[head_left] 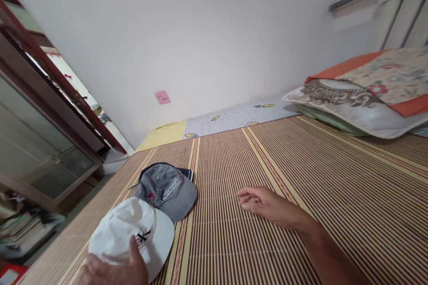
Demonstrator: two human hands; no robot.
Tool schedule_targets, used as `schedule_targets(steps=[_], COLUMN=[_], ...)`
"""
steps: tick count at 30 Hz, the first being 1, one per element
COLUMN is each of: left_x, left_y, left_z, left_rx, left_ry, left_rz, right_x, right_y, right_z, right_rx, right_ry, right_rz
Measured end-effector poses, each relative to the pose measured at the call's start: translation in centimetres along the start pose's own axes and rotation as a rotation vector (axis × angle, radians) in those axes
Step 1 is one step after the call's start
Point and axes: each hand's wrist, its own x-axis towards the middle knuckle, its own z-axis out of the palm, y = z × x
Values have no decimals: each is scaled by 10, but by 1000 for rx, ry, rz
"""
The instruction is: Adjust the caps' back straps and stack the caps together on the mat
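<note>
A white cap with dark letters lies at the lower left on a striped bamboo mat. My left hand grips its near side, the thumb on the front beside the letters and the other fingers along the crown. Just beyond it is a grey cap with white lettering, and a dark navy cap shows partly from behind the grey one. To the right, my right hand hovers over or rests on the mat, fingers loosely curled and slightly apart, holding nothing.
Pillows with orange and floral covers are stacked at the right. A pink note is stuck to the white wall. At the left stand a glass-paned door and piled books. Checked cloth borders the mat's far edge.
</note>
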Motion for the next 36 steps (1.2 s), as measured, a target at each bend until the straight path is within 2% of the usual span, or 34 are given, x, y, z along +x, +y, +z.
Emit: schedule_targets(steps=[3,5,11,16,22,30,33,36], left_x=[-13,-15,-19,-28,-33,-38,-39,-39], left_y=[-18,-21,-19,-24,-29,-39,-39,-37], left_z=[21,33,52,56,59,67,67,66], left_rx=[-13,-16,-63,-46,-46,-41,-22,-3], left_ry=[-200,-250,-240,-210,-216,-211,-208,-218], left_rz=[-74,-67,-33,30,3,3,-20,-37], right_x=[2,3,7,10,9,-1,-19,-48], right_y=[3,7,15,17,5,-15,-10,9], right_z=[2,2,0,4,10,46,62,77], right_rx=[-10,-4,-6,0,-19,-94,-113,-83], right_ry=[0,3,21,-4,-29,-111,-151,-153], right_rz=[6,-2,-3,2,36,49,84,100])
